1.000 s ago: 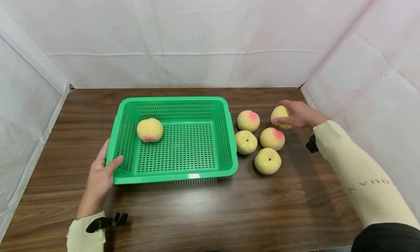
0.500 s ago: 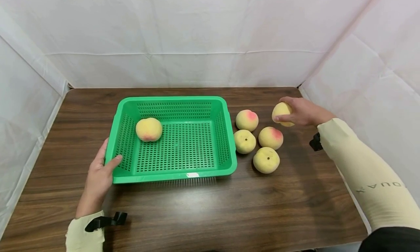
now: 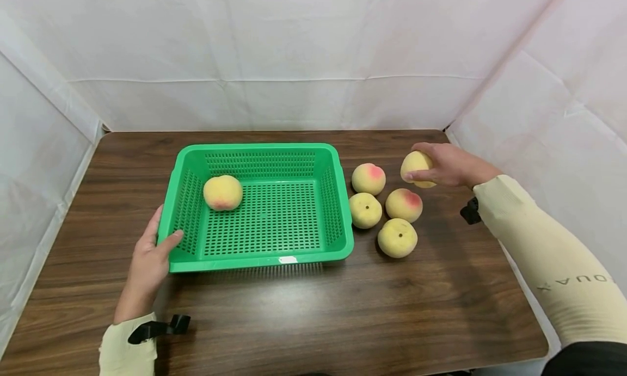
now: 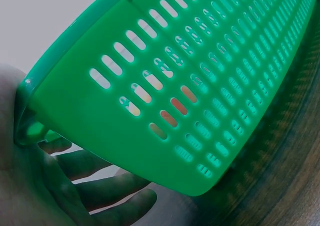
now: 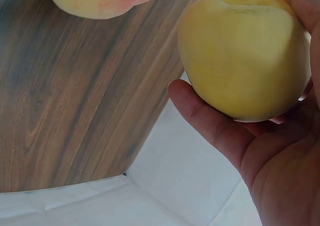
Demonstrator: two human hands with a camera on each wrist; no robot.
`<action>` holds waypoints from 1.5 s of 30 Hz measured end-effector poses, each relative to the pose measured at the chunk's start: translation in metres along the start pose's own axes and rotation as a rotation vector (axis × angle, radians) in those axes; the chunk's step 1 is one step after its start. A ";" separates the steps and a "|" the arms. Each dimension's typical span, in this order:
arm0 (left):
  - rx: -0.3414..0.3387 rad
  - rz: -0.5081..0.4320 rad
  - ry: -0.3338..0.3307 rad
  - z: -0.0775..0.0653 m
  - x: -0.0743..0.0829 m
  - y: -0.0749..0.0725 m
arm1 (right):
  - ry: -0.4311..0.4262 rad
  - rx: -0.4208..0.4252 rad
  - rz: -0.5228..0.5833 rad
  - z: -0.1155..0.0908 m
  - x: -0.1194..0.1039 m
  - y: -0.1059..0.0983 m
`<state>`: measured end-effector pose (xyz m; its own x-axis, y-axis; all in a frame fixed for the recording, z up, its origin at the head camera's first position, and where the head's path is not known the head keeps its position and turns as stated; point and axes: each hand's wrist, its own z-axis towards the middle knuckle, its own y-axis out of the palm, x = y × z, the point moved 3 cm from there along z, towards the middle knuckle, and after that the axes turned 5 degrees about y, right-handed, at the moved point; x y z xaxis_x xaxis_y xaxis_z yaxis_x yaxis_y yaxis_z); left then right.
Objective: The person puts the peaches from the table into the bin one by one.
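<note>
A green plastic basket (image 3: 264,263) with slotted walls occupies the left-centre of the table in the head view. My left hand (image 3: 150,256) holds its left end, thumb over the rim and the other fingers along the outside; the left wrist view shows those fingers (image 4: 112,188) beneath the rim. Inside the basket, towards the left, lies one peach (image 3: 222,193). At the right my right hand (image 3: 453,165) grips another peach (image 5: 245,53) between thumb and fingers, above the table's back right. Part of that peach is hidden by the hand.
Several peaches cluster right of the basket: two nearest its wall, a blush-topped peach (image 3: 369,179) and a yellow peach (image 3: 365,210), then a reddish peach (image 3: 404,205) and a front peach (image 3: 397,238). White sheeting (image 3: 294,104) encloses the dark wooden table (image 3: 274,332) behind and at both sides.
My right hand, with the peach in its grip, has risen slightly in the head view, then shifted a little left over the last half second. My left hand stays at the basket's rim.
</note>
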<state>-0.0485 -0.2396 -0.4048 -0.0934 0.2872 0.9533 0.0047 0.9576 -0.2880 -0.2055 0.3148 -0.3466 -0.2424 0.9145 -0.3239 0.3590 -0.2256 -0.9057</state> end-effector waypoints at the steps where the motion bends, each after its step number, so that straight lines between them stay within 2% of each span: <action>1: -0.001 0.000 0.002 0.000 0.000 0.000 | -0.010 0.003 0.001 0.000 -0.002 -0.001; 9: 0.001 0.014 -0.005 -0.001 0.001 0.000 | -0.080 0.032 -0.005 0.001 -0.014 -0.006; 18: 0.004 0.008 0.001 0.000 0.001 0.000 | -0.117 0.043 -0.020 0.002 -0.026 -0.013; 32: -0.003 0.008 0.002 0.001 0.001 0.001 | -0.139 0.014 -0.052 0.002 -0.047 -0.015; 45: 0.000 0.011 0.003 0.001 0.002 0.001 | -0.168 -0.028 -0.033 0.007 -0.070 -0.018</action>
<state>-0.0497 -0.2384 -0.4034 -0.0903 0.2978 0.9503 0.0056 0.9544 -0.2986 -0.2007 0.2525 -0.3097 -0.4007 0.8519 -0.3371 0.3731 -0.1843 -0.9093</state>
